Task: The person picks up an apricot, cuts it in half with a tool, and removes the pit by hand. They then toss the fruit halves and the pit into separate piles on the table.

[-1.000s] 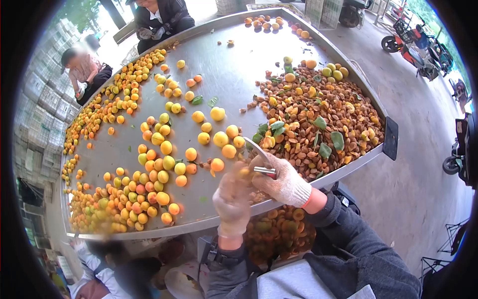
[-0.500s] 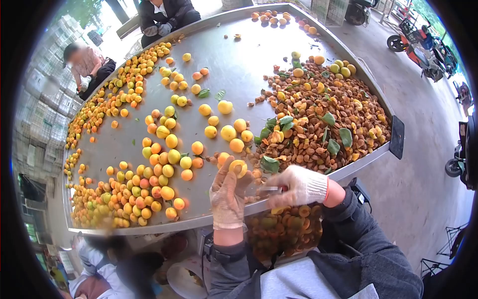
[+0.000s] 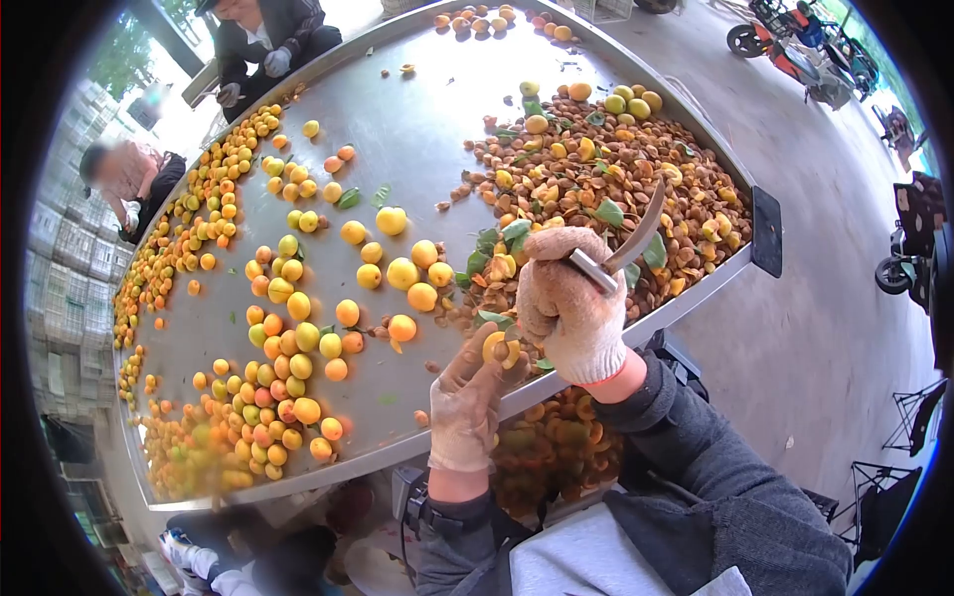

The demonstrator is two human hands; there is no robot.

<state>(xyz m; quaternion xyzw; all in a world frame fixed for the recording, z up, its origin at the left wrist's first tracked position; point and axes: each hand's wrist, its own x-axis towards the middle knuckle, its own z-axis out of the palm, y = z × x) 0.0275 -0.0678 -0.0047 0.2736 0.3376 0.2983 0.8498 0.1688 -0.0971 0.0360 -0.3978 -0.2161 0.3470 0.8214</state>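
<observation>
My left hand (image 3: 467,402), in a pale glove, is closed on a cut apricot (image 3: 500,350) at the table's near edge. The apricot's orange flesh shows between thumb and fingers. Close beside it, my right hand (image 3: 573,303), in a knitted glove, grips a curved knife (image 3: 639,236) with its blade pointing up and away. The right fingertips are at the apricot; whether they touch the pit is hard to tell. Beyond the hands lies a heap of brown apricot pits (image 3: 616,189) mixed with leaves and scraps of flesh.
Whole apricots (image 3: 288,348) lie across the metal table (image 3: 348,258), which has a raised rim. Below its near edge are cut apricot halves (image 3: 556,447). One person (image 3: 263,50) sits at the far side, another (image 3: 129,184) at the left. Scooters (image 3: 805,50) stand at the right.
My right hand has moved up and in toward the cut apricot, and the knife has swung upward. My left hand still holds the apricot. The whole view has shifted a little.
</observation>
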